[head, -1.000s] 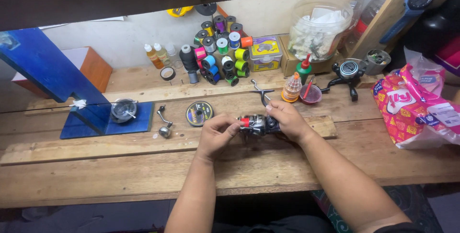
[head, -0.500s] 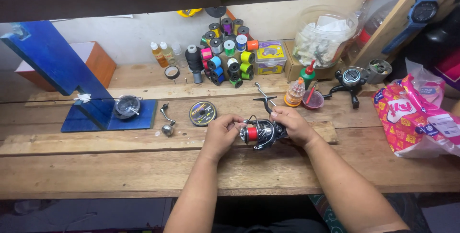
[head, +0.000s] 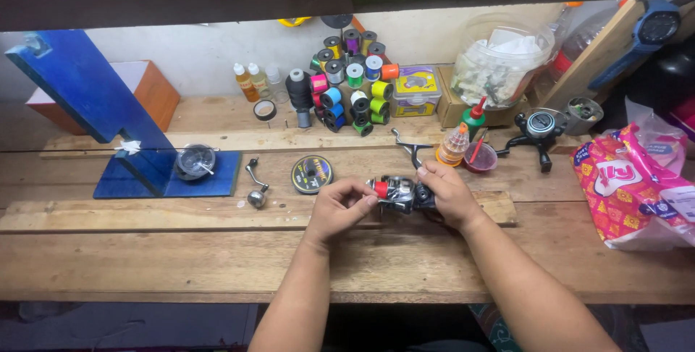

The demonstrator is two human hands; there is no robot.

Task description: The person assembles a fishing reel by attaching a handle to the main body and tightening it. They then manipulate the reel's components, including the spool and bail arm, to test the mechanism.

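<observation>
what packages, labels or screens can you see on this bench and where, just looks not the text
Pink and white plastic bag: far right of the bench, crumpled.
Small yellow and purple box: back centre, beside the stacked spools.
Round line spool with a dark and yellow label: lying flat, left of the hands.
Blue wristwatch with a dark face: top right, on a wooden board.

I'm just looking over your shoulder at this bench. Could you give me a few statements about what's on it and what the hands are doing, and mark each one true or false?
1. Both hands hold the fishing reel. True: the left hand and the right hand grip it from either side.
2. The reel handle is lying in the pink bag. False: it lies on the wooden bench, left of the flat line spool.
3. The stack of coloured spools stands at the back by the wall. True.
4. The blue stand is to the right of the hands. False: it stands on the left.
</observation>
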